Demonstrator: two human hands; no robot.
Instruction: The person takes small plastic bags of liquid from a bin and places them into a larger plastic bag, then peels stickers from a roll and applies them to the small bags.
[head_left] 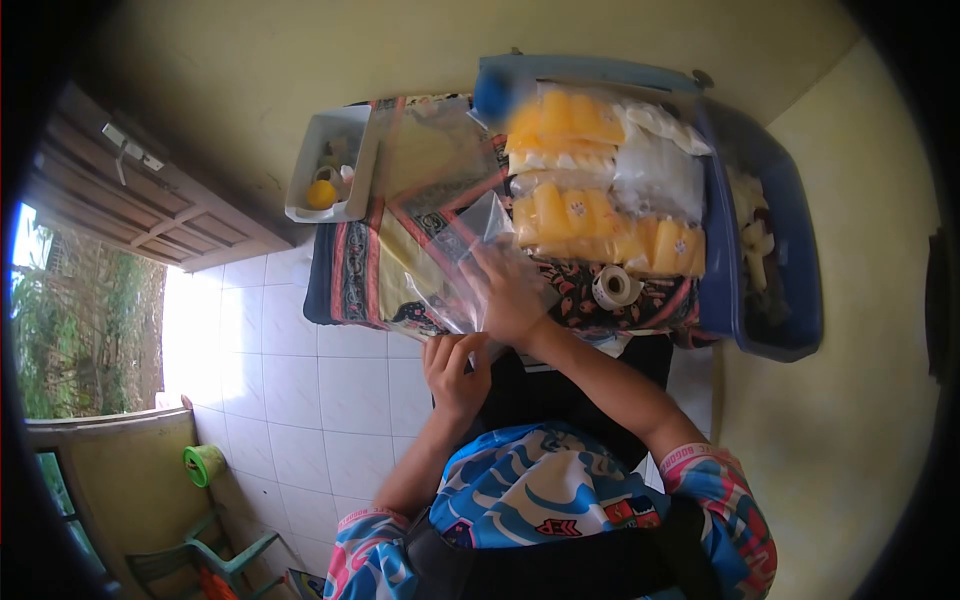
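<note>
A clear plastic bag (447, 275) lies slanted over the front of the patterned cloth. My right hand (508, 297) rests flat across it, fingers stretched toward the far side. At the near table edge, my left hand (456, 372) has its fingers curled at the bag's lower end; the exact pinch is partly hidden. Right of my right hand stands a roll of white labels (631, 291). Beyond it are several packs of yellow-orange filled plastic pouches (570, 215), some with a printed mark, beside clear plastic packs (660, 170).
A patterned cloth (350, 265) covers the table. At its left end sits a white tray (298, 190) holding a yellow item and a tape roll. A deep blue bin (735, 250) with wrapped items borders the right side. A wooden door (170, 190) stands open at left.
</note>
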